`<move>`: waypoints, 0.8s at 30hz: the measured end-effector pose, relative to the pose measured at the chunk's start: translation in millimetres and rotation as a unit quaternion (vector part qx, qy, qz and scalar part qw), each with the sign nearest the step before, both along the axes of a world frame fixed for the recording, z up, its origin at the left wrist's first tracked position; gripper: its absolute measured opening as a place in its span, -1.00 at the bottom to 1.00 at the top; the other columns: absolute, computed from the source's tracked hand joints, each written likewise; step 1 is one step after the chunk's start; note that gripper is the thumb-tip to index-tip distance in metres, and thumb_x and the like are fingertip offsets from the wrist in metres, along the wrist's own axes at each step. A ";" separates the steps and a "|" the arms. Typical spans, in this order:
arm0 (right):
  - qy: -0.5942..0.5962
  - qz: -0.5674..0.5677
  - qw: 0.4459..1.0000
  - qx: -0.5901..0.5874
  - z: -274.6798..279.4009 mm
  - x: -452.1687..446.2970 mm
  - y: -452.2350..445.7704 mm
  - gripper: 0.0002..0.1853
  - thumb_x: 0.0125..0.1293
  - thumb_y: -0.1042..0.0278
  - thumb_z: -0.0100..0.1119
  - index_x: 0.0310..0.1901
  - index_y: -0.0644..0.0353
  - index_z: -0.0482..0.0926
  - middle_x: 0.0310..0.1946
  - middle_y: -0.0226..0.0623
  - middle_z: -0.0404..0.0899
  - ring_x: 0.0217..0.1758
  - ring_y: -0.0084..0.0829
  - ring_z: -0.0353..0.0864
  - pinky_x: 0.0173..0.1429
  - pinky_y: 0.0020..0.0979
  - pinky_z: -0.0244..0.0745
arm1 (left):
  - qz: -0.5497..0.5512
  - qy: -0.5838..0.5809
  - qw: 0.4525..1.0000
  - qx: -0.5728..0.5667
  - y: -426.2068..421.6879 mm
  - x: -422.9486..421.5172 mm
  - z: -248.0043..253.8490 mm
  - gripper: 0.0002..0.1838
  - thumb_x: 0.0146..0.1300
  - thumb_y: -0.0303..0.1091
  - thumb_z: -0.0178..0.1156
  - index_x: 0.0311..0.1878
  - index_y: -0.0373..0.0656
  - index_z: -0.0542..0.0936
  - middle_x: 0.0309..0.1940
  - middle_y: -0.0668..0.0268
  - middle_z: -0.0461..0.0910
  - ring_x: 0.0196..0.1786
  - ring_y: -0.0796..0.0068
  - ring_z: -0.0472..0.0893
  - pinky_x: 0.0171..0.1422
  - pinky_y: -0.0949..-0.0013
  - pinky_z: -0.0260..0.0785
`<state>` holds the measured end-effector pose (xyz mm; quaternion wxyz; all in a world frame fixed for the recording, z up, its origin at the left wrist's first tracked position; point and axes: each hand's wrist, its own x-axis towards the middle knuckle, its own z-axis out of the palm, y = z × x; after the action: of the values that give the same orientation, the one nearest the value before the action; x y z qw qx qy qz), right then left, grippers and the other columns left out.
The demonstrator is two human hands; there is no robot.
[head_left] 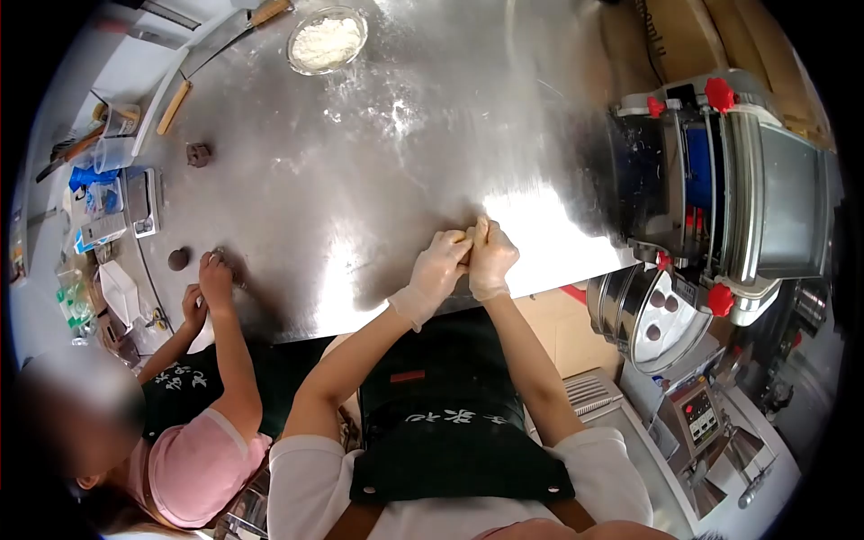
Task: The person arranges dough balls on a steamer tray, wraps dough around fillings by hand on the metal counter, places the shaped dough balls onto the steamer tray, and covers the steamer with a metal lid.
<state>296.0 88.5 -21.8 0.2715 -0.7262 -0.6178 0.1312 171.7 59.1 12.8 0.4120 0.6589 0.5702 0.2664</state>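
Observation:
Both of my hands wear thin clear gloves and meet over the front part of the steel table. My left hand is closed, its fingertips pressed against the other hand. Closed as well, my right hand has its thumb and fingers bunched together at the same spot. Whatever lies between the fingers is hidden, and I cannot make it out. Under my hands runs the table's near edge, with my dark apron just below.
At left, a co-worker's hands work near a dark brown ball; another brown lump lies farther back. A bowl of white flour stands at the far side. A roller machine and stacked round sieves occupy the right.

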 end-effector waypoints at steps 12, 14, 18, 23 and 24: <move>-0.003 0.037 0.999 -0.013 6.8 16.2 -33.1 -0.88 0.38 0.29 0.25 -0.27 0.12 0.62 -0.34 -0.25 0.69 -0.35 -0.20 0.68 -0.29 -0.25 0.58 | -0.085 0.146 0.985 0.047 -24.4 12.5 4.7 -0.27 -0.10 -0.34 0.50 0.23 -0.16 0.49 0.10 0.20 0.49 0.14 0.14 0.50 0.15 0.23 0.50; 0.051 0.029 0.997 -0.059 7.8 23.7 -37.8 -0.88 0.42 0.34 0.21 -0.17 0.18 0.64 -0.19 -0.17 0.71 -0.18 -0.21 0.71 -0.10 -0.25 0.60 | -0.094 0.187 0.977 0.049 -20.2 15.7 12.7 -0.14 -0.15 -0.22 0.55 0.29 -0.20 0.44 0.17 0.15 0.45 0.26 0.13 0.45 0.29 0.22 0.42; 0.283 -0.181 0.934 -0.117 26.4 40.1 -35.0 -0.84 0.50 0.45 0.05 -0.08 0.31 0.61 -0.21 -0.32 0.62 -0.13 -0.59 0.54 0.03 -0.51 0.50 | -0.122 0.284 0.951 0.004 19.9 41.8 35.6 0.19 -0.35 -0.08 0.64 0.41 -0.30 0.26 0.39 -0.05 0.26 0.48 -0.02 0.22 0.51 0.07 0.19; 0.367 -0.171 0.899 -0.167 33.8 62.8 -30.6 -0.82 0.52 0.42 0.04 -0.08 0.28 0.62 -0.29 -0.42 0.60 -0.26 -0.61 0.49 -0.12 -0.55 0.45 | -0.123 0.267 0.953 0.078 -25.3 41.1 -7.3 -0.17 -0.02 -0.15 0.54 0.33 -0.23 0.44 0.34 0.14 0.44 0.47 0.20 0.33 0.47 0.18 0.28; 0.411 -0.178 0.872 -0.195 38.1 59.3 -27.0 -0.82 0.51 0.42 0.04 -0.07 0.27 0.63 -0.27 -0.39 0.62 -0.26 -0.59 0.52 -0.12 -0.53 0.47 | -0.089 0.192 0.971 0.108 -28.1 33.8 -4.5 -0.49 0.21 -0.28 0.41 0.23 -0.16 0.56 0.17 0.31 0.59 0.29 0.44 0.51 0.33 0.31 0.40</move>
<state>355.3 61.5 16.4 0.3726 -0.7426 -0.2721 0.4855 205.5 31.0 8.2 0.2430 0.7864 0.5456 0.1575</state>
